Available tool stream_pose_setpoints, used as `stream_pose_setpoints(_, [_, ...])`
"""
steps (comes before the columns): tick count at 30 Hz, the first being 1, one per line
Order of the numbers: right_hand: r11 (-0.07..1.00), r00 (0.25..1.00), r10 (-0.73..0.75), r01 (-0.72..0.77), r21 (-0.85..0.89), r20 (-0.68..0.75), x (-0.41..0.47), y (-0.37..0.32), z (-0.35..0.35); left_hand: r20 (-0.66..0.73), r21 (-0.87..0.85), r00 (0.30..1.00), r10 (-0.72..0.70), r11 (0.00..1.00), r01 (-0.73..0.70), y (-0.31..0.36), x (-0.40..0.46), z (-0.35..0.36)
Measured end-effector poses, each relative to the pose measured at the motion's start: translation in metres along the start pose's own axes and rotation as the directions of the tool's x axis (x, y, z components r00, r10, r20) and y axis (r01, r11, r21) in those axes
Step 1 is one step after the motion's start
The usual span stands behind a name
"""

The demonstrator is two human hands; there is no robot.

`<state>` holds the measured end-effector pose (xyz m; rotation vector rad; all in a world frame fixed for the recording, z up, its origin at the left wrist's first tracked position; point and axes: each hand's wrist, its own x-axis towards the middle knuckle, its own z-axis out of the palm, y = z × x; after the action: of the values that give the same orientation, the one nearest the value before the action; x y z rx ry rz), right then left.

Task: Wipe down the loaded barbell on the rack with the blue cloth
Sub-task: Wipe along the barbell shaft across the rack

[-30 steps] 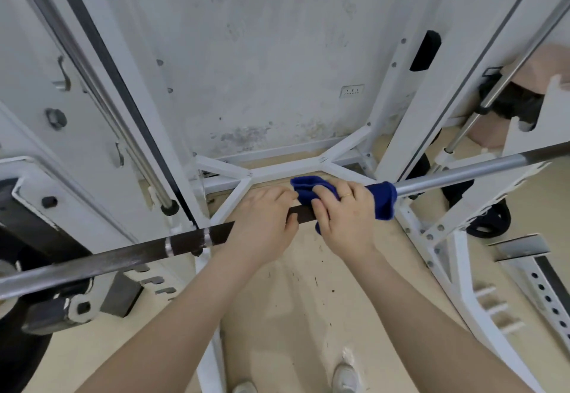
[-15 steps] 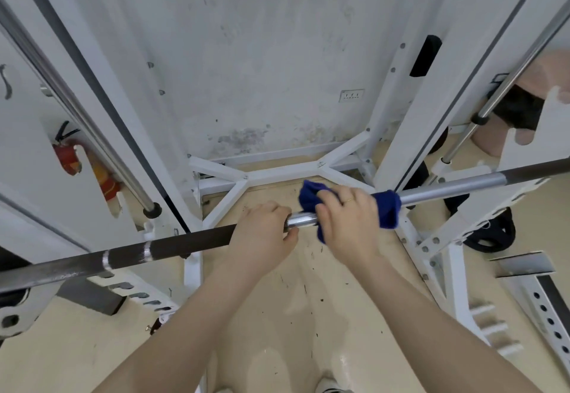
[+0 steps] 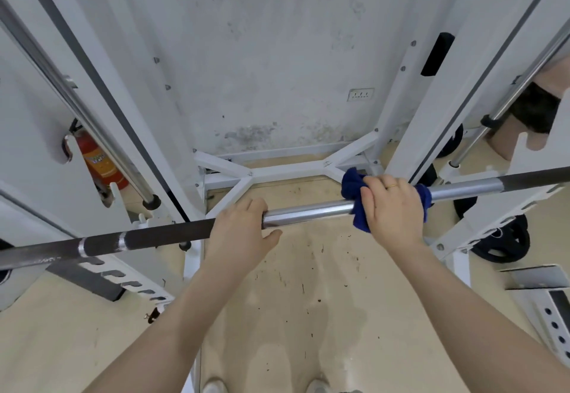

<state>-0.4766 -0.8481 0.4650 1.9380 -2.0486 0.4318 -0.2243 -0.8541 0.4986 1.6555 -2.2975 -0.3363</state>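
The barbell (image 3: 311, 210) runs across the view from lower left to upper right, with dark knurled ends and a shiny middle. My left hand (image 3: 240, 232) grips the bar where the dark part meets the shiny part. My right hand (image 3: 393, 207) holds the blue cloth (image 3: 354, 189) wrapped round the shiny section further right. The cloth sticks out on both sides of that hand. The bar's loaded ends lie outside the view.
White rack uprights (image 3: 438, 90) stand left and right, with a white floor brace (image 3: 277, 173) by the wall. A red fire extinguisher (image 3: 101, 161) stands at left. A black weight plate (image 3: 505, 238) leans at right. My shoes (image 3: 317, 386) show at the bottom edge.
My right hand has slid the blue cloth rightward along the bar, away from my left hand, baring a longer shiny stretch between them. The view has also shifted to the left.
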Motion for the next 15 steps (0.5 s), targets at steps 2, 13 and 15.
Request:
stream_pose_setpoints(2, [0.999,1.0,0.007,-0.006,0.042,-0.026,-0.002,-0.008,-0.001,0.006,-0.015,0.999,-0.039,0.999,0.039,0.003,-0.001,0.0])
stream_pose_setpoints(13, [0.897,0.891,-0.442,0.443,-0.015,-0.104,-0.008,-0.041,0.008,-0.055,-0.009,0.998,0.001,1.0,-0.001,0.038,-0.001,0.015])
stream_pose_setpoints(15, [0.928,0.865,-0.365,0.311,0.203,0.345,0.025,-0.046,-0.02,-0.079,-0.023,0.997,-0.016,1.0,0.014,0.041,0.0,0.018])
